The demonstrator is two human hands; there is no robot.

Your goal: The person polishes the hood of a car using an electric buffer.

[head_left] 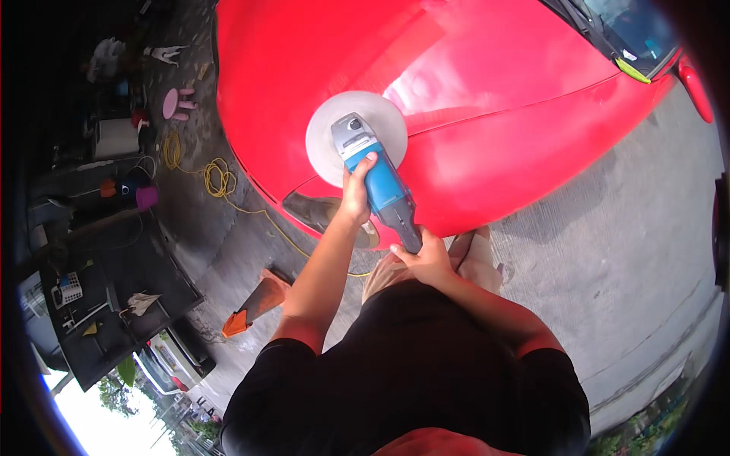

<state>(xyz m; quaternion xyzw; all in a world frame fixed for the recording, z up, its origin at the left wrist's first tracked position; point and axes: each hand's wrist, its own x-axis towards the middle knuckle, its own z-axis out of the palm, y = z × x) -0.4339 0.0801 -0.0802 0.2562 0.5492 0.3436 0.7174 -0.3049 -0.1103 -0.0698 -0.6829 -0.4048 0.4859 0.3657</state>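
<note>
A blue and grey polisher (386,182) lies at a slant over the red car hood (502,68). Its round white pad (323,137) is against the paint near the front corner; whether it spins I cannot tell. My left hand (356,196) wraps the blue body of the tool just behind its head, thumb on top. Around the dark rear handle, my right hand (428,262) is closed. Just below the pad, the car's headlight (315,209) is partly hidden by my left forearm.
A yellow cord (220,178) lies coiled on the concrete to the left and runs toward my legs. Beyond it stand a pink stool (176,104) and a black table (99,281) with items. An orange-ended object (237,324) is near my left elbow. A windshield (635,26) is upper right.
</note>
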